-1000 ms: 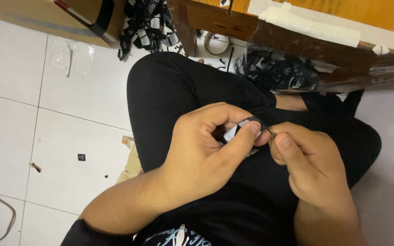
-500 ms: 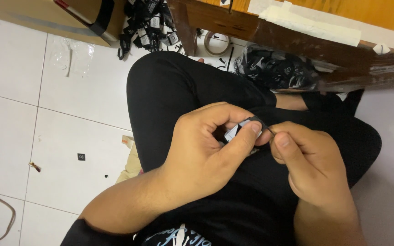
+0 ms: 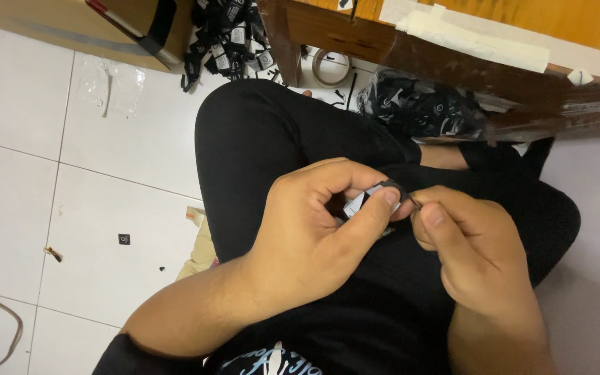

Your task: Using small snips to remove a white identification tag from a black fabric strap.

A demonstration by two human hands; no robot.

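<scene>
Two hands pinch one tiny dark part over a black-clad lap.

On the white tiled floor [image 3: 92, 208] lies a small black chip [image 3: 124, 239] (perhaps a dropped piece). The left hand [image 3: 314, 236] is closed, thumb and fingers clamped on a small black-and-white part [image 3: 376, 198] held above the knee. The right hand [image 3: 473, 257] pinches its thin dark end [image 3: 414, 203], fingers together. Judging by so slight a grip, a slip could flick the part onto the floor among the black pieces [image 3: 418, 107] beyond.
</scene>
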